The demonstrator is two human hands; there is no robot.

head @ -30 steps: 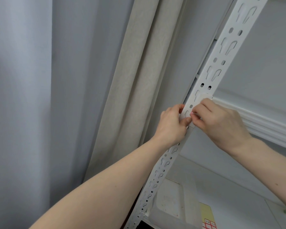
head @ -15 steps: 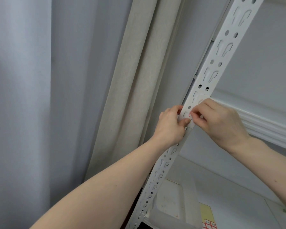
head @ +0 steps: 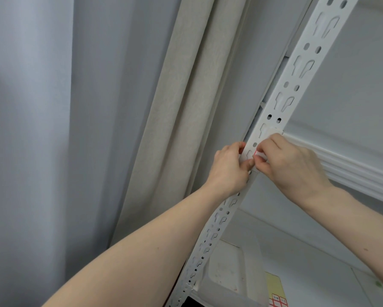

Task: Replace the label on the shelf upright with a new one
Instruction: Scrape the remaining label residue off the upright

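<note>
Both forearms reach up to the white shelf upright [head: 281,103], where the left hand [head: 229,171] curls around its edge and the right hand [head: 290,165] pinches what seems a red-edged label [head: 258,154] against its face.

A home storage corner seems likely: a white slotted metal shelf upright [head: 294,89] is standing beside long curtains [head: 186,107] hanging on the left, with a sheet of small red-edged labels [head: 278,301] lying on the lower shelf [head: 319,251].
</note>
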